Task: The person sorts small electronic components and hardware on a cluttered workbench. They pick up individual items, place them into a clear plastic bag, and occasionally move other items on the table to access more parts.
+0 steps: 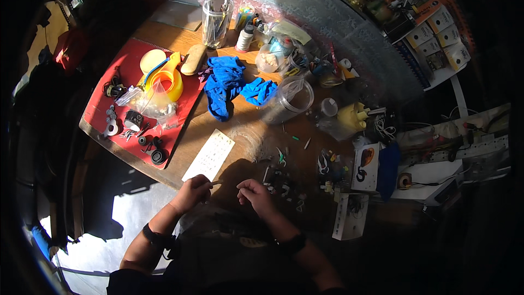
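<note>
1. Leftmost, a red mat (pixel 117 84) lay on the wooden tabletop (pixel 229 125); it carried small black parts, a clear bag and a yellow funnel-like piece (pixel 166 79) with a blue strip across it.
2. Just right of the mat, a white printed sheet (pixel 209 154) lay flat near the tabletop's front edge; its near corner sat just beside the left hand.
3. The left hand (pixel 192 192) hovered at the front edge, fingers pressed together and pinching a thin pin-like piece (pixel 216 182) whose tip pointed toward the right hand; what the piece was could not be told.
4. The right hand (pixel 255 194) sat close beside it, apart from it; its fingers were curled with thumb and forefinger tips drawn together, though whether they pinched anything could not be told.
5. Behind the hands, a blue cloth (pixel 229 84) lay crumpled mid-table; a clear jar of tools (pixel 216 21) stood upright farther back.
6. Right of the cloth, a clear plastic tub (pixel 289 101) lay tilted on its side; small parts were scattered in shadow near the right hand.
7. Farther right, a yellow object (pixel 352 116) and a white box (pixel 367 166) sat well apart from both hands.
</note>
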Demonstrator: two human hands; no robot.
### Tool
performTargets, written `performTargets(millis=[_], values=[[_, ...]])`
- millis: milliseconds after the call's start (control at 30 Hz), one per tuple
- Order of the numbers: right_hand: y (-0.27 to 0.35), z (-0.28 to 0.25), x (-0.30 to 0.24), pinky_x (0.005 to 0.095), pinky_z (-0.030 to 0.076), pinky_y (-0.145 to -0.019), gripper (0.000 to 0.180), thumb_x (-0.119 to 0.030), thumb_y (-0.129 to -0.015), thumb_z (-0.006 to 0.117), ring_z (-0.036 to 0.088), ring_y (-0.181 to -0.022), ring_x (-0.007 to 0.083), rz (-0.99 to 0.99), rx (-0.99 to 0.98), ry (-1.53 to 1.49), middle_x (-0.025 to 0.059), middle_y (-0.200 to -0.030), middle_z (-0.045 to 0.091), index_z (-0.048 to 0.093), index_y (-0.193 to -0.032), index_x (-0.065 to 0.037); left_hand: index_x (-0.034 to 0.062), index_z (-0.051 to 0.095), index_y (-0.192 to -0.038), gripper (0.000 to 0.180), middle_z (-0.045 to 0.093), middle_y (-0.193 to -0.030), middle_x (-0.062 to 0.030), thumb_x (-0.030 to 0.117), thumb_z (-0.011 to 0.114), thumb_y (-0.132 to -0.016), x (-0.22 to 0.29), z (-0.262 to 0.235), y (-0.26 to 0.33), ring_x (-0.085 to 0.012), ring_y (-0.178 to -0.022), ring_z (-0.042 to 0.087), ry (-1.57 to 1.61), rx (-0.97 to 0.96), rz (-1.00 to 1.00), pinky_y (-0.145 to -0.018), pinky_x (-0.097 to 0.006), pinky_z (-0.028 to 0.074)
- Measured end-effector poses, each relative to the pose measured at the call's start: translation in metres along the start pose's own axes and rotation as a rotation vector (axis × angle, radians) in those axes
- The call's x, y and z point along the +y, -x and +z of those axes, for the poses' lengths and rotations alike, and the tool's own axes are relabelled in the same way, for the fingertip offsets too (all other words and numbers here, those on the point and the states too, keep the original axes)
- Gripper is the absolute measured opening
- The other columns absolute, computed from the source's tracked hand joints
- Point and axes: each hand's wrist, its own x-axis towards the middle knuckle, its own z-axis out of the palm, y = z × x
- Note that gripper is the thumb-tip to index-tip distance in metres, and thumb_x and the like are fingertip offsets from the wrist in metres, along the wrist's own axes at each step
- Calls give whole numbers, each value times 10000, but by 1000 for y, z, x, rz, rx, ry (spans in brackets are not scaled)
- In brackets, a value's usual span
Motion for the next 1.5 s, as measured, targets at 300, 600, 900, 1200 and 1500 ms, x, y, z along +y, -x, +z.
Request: performTargets(millis=[300,600,900,1200,1500], values=[[59,-77,33,258,471,-606,119,-60,-867,516,562,-673,118,105,479,-100,50,-771,590,564,-971,-28,42,520,-845,120,541,-591,-23,130,480,-916,-22,-124,8,-47,-449,421,-12,691,254,-416,-182,322],[88,-136,62,235,465,-570,110,-77,-872,517,552,-626,97,46,699,88,35,-760,581,565,-967,-48,42,564,-777,166,498,-569,14,138,503,-899,-31,-119,-32,-35,-471,407,-124,835,295,-441,-184,310],[116,-154,77,240,467,-563,104,-69,-864,523,563,-630,109,110,756,44,51,-748,588,565,-951,-31,78,564,-840,209,602,-721,-116,275,505,-877,-20,-132,-72,-278,-634,592,-1191,1121,279,-575,-377,458],[124,-164,79,233,462,-555,107,-79,-874,518,560,-614,104,107,726,13,56,-738,594,571,-951,-27,81,505,-874,148,597,-825,-105,198,573,-814,3,-108,-73,-309,-751,592,-1361,1154,256,-641,-403,467],[141,-175,82,229,472,-575,101,-63,-872,520,567,-638,101,35,728,58,54,-746,593,573,-945,-20,51,562,-1004,241,547,-982,-140,58,482,-777,33,102,-189,-340,-830,577,-1368,124,635,-675,-400,492]])
